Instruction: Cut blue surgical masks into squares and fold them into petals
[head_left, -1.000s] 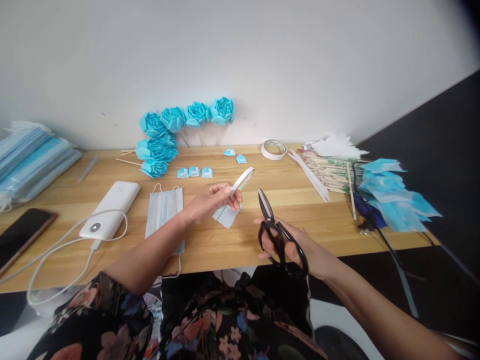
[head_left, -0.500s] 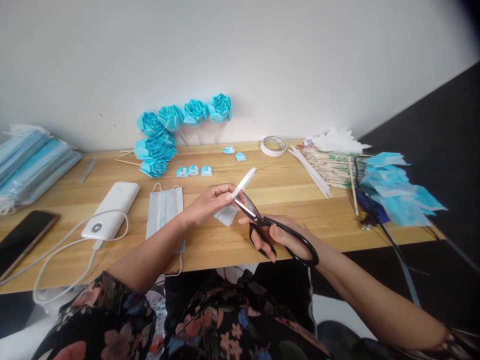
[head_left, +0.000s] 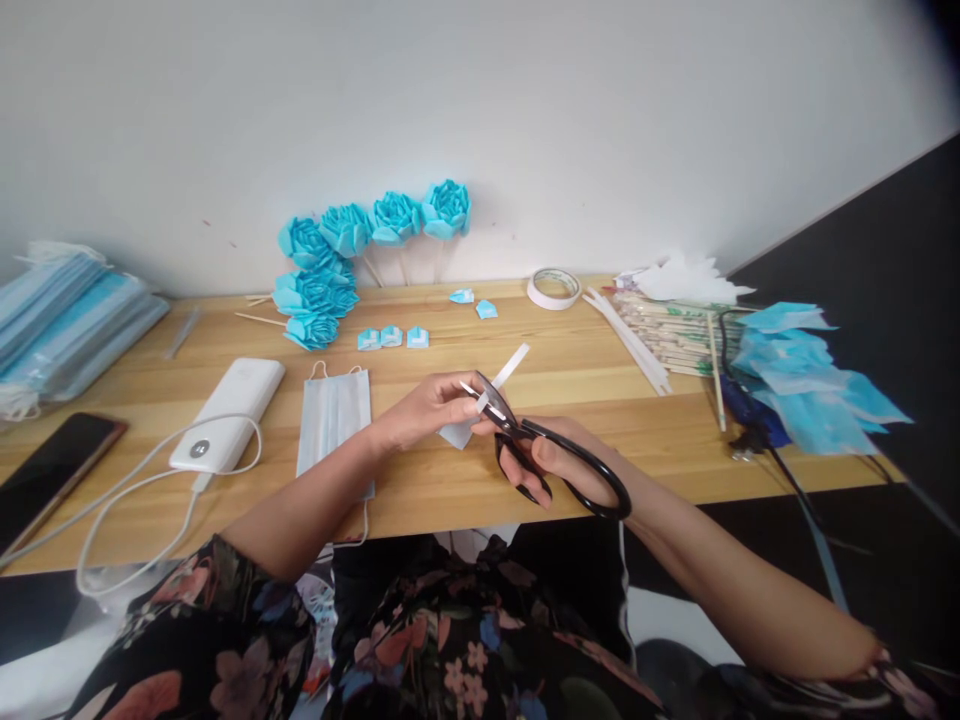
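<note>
Gripping the scissors [head_left: 513, 428] by their smooth, black looped handles, the right hand [head_left: 566, 460] is closed. The dark, tapered metal blades have bright cutting edges and point toward the left hand [head_left: 427, 410]. The left hand pinches one end of a white strip [head_left: 514, 364] between thumb and fingers. The strip is narrow, flat and thin; it crosses the blades just beside the left fingertips, and its free end projects forward and to the right. Whether it is severed cannot be told.

Both hands are above the tabletop [head_left: 427, 495], a smooth wooden board with striped grain. A flat, light-grey piece [head_left: 457, 432] lies below the hands, partly hidden by them. A pleated mask [head_left: 335, 410] with cord ear loops lies under the left forearm, partly covered. Beyond the hands, three small folded blue pieces [head_left: 391, 337] lie in a row; a ring-shaped tape roll [head_left: 551, 302] lies farther right. Layered, petalled blue flowers [head_left: 395, 217] are grouped near the wall [head_left: 480, 100].
</note>
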